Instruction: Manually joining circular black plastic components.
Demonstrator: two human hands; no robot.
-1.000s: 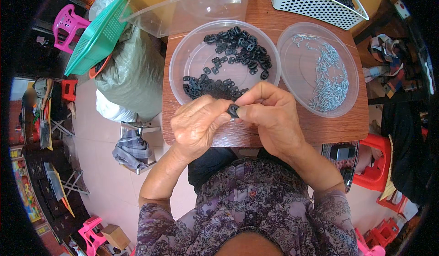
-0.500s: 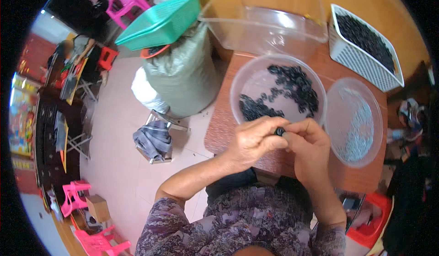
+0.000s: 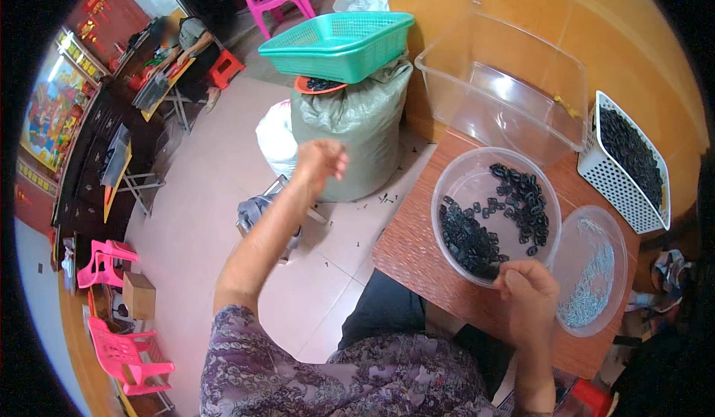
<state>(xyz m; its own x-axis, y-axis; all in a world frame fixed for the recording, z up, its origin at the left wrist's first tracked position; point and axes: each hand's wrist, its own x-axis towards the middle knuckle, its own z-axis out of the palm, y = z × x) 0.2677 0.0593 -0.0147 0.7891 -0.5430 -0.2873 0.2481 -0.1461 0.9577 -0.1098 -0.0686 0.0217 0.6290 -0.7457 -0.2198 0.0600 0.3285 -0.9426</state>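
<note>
My left hand is stretched out over the floor, in front of a big grey-green woven sack. Its fingers are curled, and whatever they hold is hidden. At the near rim of a round clear plastic bowl, my right hand has thumb and forefinger pinched together; I cannot make out anything between them. Small black plastic pieces lie in two heaps inside this bowl. To its right is another round clear bowl with many thin silvery pins.
A white perforated basket of black pieces and a clear bin stand at the table's back. Green baskets and an orange dish of black pieces top the sack. A cloth-draped stool is left. Another person sits far left.
My hands have parted from over the bowl, where they held a small black piece together. The left has swung left toward the sack; the right stays by the bowl. The view has turned.
</note>
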